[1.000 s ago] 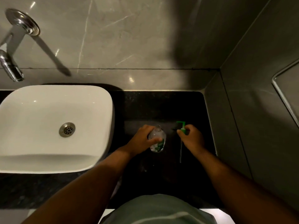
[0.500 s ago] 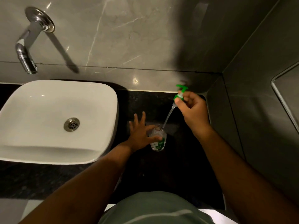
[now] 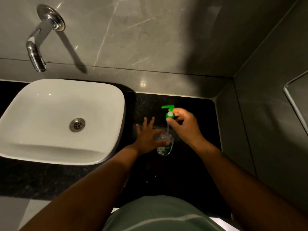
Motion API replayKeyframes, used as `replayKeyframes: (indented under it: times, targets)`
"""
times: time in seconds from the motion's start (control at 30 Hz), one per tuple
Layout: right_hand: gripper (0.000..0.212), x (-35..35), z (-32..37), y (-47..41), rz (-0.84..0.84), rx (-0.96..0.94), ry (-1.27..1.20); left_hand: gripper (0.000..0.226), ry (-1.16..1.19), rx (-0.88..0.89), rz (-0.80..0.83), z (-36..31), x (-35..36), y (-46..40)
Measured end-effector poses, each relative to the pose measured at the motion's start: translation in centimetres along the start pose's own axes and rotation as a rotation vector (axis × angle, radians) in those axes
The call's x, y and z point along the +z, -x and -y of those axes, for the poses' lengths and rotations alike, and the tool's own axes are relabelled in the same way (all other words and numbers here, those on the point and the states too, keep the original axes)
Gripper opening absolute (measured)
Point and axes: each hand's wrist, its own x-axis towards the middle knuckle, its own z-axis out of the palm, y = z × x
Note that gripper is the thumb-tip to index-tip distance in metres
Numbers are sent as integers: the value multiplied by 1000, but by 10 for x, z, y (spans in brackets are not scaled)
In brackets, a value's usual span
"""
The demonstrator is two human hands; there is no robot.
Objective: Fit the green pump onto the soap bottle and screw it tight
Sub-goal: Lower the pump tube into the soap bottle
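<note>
A small clear soap bottle (image 3: 165, 145) with a green label stands upright on the black counter (image 3: 191, 164). My left hand (image 3: 148, 137) steadies it from the left, thumb across its front and the other fingers spread. My right hand (image 3: 185, 127) pinches the collar of the green pump (image 3: 169, 112), which is held just above the bottle. The pump's clear dip tube (image 3: 168, 126) runs down into the bottle's neck. The collar sits above the neck, apart from it.
A white basin (image 3: 41, 147) fills the counter's left side, close to my left hand. A chrome wall tap (image 3: 35, 52) hangs over it. Grey tiled walls close in behind and to the right, where a framed panel (image 3: 295, 104) is mounted.
My right hand picked the pump up off the counter, raised it high, then brought it down over the bottle with the tube entering the neck. My left hand opened its fingers.
</note>
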Motion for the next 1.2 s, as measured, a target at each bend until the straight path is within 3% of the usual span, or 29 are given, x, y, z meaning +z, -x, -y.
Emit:
replayKeyframes:
  times: [0.2,0.47,0.67,0.83,1.0,1.2]
  targets:
    - [36,13,-16,15,37,79,90,89,17,-2,-25,1,5,-1]
    - [36,15,-27,20,168,157,195,74,46,12,-22,-5,4,1]
    - [52,9,-25,23,175,153,-38,78,61,0,-26,-2,6,1]
    - [57,6,-32,26,56,189,51,78,65,9,-23,0,7,3]
    - [73,9,-34,23,146,205,-113,81,24,26,-2,-8,4,4]
    - [81,15,-37,24,78,198,-87,69,37,23,16,-12,0,5]
